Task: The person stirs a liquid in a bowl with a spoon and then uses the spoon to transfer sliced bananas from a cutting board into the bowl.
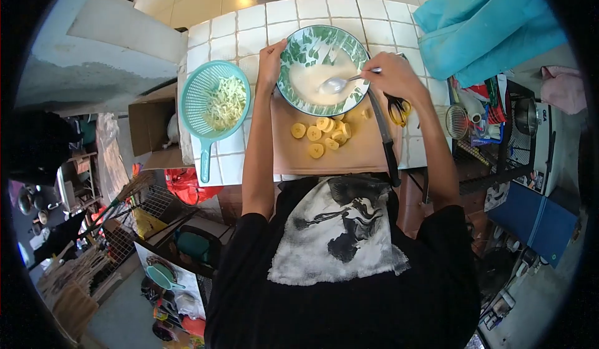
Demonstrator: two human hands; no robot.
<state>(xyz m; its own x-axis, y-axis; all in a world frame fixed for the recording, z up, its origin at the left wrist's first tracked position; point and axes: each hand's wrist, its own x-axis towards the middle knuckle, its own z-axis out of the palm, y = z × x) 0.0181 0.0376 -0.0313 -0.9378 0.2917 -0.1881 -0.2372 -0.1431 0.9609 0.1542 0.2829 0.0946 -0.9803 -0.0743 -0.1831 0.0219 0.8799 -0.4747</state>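
Holding the spoon: right hand (393, 74), one; its fingers are clamped on the handle of one metal spoon (334, 85), whose head dips into the pale batter.
Steadying the bowl: left hand (272, 67), one; its fingers are clamped on the left rim.
Bowl: one, green-and-white enamel bowl (312, 40), at the middle of the tiled bench (284, 13), overlapping the far part of the board; pale batter (312, 77) covers its bottom.
Banana slices: about ten yellow banana slices (316, 150), on the board just below the bowl; several overlap, so an exact count is unclear.
Board: one light brown cutting board (293, 158), at the bench's near edge.
Blades: one knife (382, 124) along the board's right side, black handle toward the person; one pair of scissors (398, 110) just right of it.
Arms: both reach forward, left forearm passing between colander and board, right forearm slanting in past the scissors.
Colander: one green colander (192, 108), left of the left forearm, handle toward the person, holding shredded pale vegetable (228, 102).
In the way: the right fingers hide part of the spoon handle.
Around: turquoise cloth (480, 27) over the bench's far right corner; cardboard box (145, 124) beyond its left side.
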